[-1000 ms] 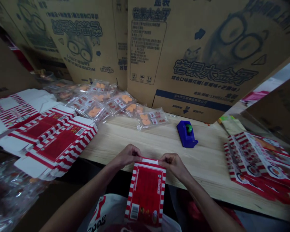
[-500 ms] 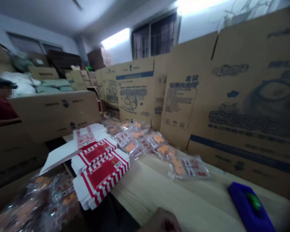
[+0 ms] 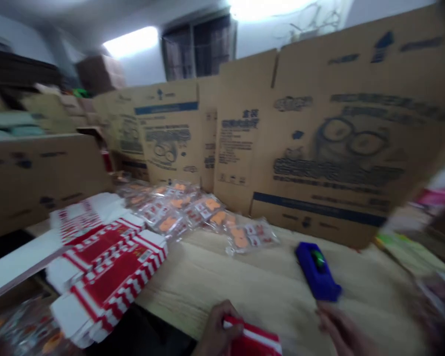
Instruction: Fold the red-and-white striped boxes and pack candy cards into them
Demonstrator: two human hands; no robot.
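Left hand (image 3: pixel 220 329) pinches the red-striped carton (image 3: pixel 254 341) by its edge, steadying it, while the blurred right hand (image 3: pixel 341 329), grip unclear, sits just by the blue tape dispenser (image 3: pixel 317 272)!

Both hands sit low at the near edge of the view, well apart, with only a little of either wrist showing. The left hand (image 3: pixel 217 329) is toward the middle, curled and gripping, with its fingers (image 3: pixel 228 316) bent over and pointing right. The right hand (image 3: pixel 341 330) lies farther right, blurred by motion, angled up and to the left. Its fingers seem stretched out, but the blur hides whether they are closing.
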